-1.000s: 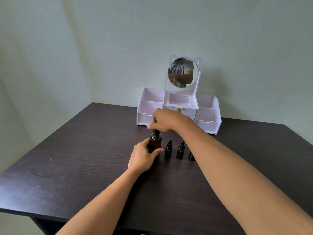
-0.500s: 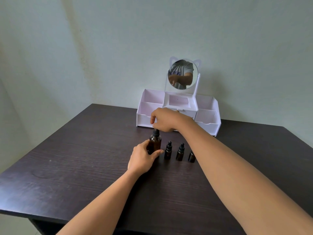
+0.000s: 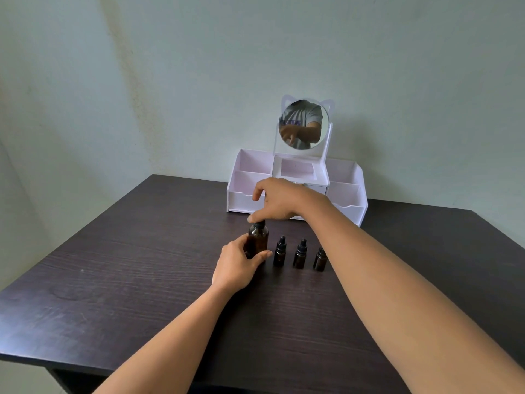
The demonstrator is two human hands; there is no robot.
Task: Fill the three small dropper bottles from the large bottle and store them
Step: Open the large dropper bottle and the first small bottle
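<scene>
A large amber bottle [image 3: 259, 239] with a black dropper cap stands upright on the dark table [image 3: 119, 274]. My left hand [image 3: 237, 265] grips its lower body from the left. My right hand [image 3: 279, 199] reaches over from the right and pinches the black cap at the top. To the right of it stand three small amber dropper bottles in a row: the first [image 3: 280, 252], the second [image 3: 300, 255], and the third [image 3: 320, 260], partly hidden behind my right forearm.
A pale pink organizer [image 3: 247, 177] with open compartments and a small drawer stands at the back of the table against the wall. A round mirror [image 3: 304, 125] with cat ears rises from it. The table's front edge is near the bottom.
Both hands stay on the large bottle. My right hand's fingers have shifted on the cap, with the index finger now lifted. The view has moved slightly.
</scene>
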